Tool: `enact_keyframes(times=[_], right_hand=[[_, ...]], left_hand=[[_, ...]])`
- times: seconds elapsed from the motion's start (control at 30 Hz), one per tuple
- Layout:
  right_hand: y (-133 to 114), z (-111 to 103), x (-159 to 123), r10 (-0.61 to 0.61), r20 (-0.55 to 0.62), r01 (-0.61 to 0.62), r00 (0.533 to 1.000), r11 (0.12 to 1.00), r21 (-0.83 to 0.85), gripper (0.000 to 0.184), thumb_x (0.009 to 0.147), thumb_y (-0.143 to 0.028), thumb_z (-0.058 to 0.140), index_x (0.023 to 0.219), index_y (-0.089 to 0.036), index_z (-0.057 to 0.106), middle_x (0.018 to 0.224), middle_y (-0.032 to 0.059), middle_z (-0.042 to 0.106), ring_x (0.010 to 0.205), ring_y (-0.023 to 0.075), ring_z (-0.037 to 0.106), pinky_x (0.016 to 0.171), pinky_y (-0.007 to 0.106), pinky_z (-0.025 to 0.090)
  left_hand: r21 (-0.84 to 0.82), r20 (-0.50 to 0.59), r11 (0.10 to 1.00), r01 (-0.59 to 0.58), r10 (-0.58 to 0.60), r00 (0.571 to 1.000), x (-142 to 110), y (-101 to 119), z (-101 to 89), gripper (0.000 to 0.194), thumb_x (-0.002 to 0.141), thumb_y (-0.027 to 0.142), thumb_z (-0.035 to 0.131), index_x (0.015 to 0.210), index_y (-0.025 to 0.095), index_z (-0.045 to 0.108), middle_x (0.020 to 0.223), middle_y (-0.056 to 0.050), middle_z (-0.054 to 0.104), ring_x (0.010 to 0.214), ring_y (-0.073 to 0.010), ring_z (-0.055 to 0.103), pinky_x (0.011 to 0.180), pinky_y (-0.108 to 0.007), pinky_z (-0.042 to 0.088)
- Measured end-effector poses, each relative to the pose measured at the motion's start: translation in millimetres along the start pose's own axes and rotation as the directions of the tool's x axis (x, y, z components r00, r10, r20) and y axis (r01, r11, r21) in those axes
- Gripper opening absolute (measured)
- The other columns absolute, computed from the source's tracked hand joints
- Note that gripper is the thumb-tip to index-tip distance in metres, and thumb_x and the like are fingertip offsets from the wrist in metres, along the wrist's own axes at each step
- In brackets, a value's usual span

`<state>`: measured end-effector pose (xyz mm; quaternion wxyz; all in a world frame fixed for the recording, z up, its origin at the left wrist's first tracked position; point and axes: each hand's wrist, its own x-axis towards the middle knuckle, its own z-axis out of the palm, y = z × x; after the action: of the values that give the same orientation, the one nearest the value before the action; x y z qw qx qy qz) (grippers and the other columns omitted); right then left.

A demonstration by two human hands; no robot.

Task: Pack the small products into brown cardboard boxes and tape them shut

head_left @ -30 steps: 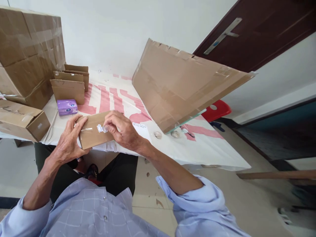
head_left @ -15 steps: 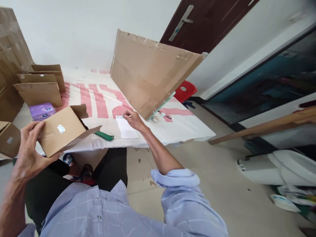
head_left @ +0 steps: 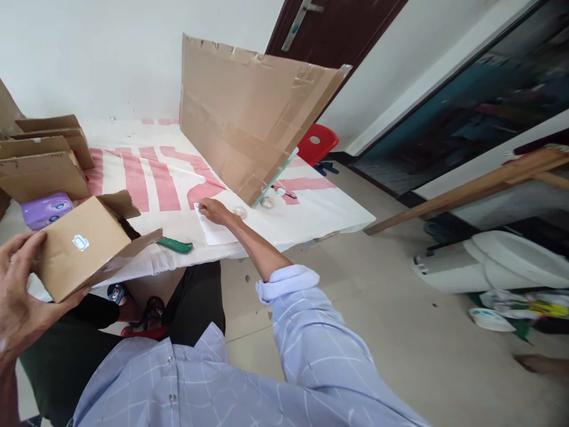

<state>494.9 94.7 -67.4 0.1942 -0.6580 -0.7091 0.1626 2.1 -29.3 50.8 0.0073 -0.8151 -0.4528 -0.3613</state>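
My left hand (head_left: 22,296) grips a small brown cardboard box (head_left: 95,228) at its left end, thumb below and fingers on top. The box is tilted over the table's front edge, its flaps standing open to the right, and a small blue-and-white sticker (head_left: 80,242) is on its upper face. My right hand (head_left: 215,212) is closed in a pinch over the upper left corner of a white sheet (head_left: 217,235) lying on the table. Whatever is between those fingertips is hidden. Between box and sheet lies a green handle (head_left: 176,245).
A purple pack (head_left: 47,210) lies behind the box, before several open cartons (head_left: 42,169). A large cardboard panel (head_left: 253,112) leans upright on the table (head_left: 311,220). Tape rolls (head_left: 267,202) sit near its foot. A red stool (head_left: 317,142) stands behind.
The view has shifted right, so the table's things appear further left. My right hand's fingers now cover the printed label at the sheet's upper left corner. My left hand keeps holding the box.
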Motion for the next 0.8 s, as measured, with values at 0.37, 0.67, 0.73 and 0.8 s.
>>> enact_keyframes(times=[0.37,0.67,0.73,0.8], right_hand=[[10,14,11,0.043,0.01,-0.042,0.999,0.997,-0.071,0.015,0.092,-0.012,0.048,0.09,-0.021,0.06,0.1,0.0095,0.071,0.088,0.0217,0.054,0.075,0.032,0.034],[10,26,14,0.117,-0.035,-0.12,0.992,0.99,-0.075,0.016,0.094,-0.016,0.048,0.094,-0.02,0.064,0.103,0.0105,0.074,0.091,0.0228,0.056,0.077,0.033,0.036],[10,28,14,0.136,-0.037,-0.138,0.99,0.988,-0.074,0.017,0.095,-0.016,0.048,0.093,-0.021,0.064,0.104,0.0111,0.074,0.092,0.0234,0.057,0.078,0.033,0.037],[9,30,15,0.157,-0.038,-0.159,0.987,0.985,-0.071,0.016,0.095,-0.016,0.048,0.093,-0.021,0.063,0.105,0.0119,0.074,0.094,0.0245,0.058,0.08,0.034,0.038]], left_hand=[[0.023,0.011,1.0,0.004,-0.004,1.0,1,-2,0.1,0.105,0.075,0.055,0.087,0.168,0.041,0.041,0.16,-0.013,0.05,0.149,-0.0495,0.049,0.117,-0.072,0.052],[0.007,0.015,1.0,0.023,-0.023,1.0,0,-2,-0.4,0.104,0.074,0.055,0.086,0.167,0.043,0.042,0.159,-0.013,0.049,0.149,-0.0499,0.049,0.115,-0.073,0.053],[0.01,0.013,1.0,0.013,-0.013,1.0,1,-2,-0.2,0.105,0.074,0.055,0.086,0.168,0.043,0.041,0.16,-0.012,0.049,0.149,-0.0494,0.049,0.116,-0.072,0.052],[0.016,0.011,1.0,0.006,-0.006,1.0,1,-2,0.3,0.105,0.074,0.055,0.086,0.168,0.042,0.041,0.16,-0.012,0.049,0.149,-0.0485,0.049,0.117,-0.071,0.052]])
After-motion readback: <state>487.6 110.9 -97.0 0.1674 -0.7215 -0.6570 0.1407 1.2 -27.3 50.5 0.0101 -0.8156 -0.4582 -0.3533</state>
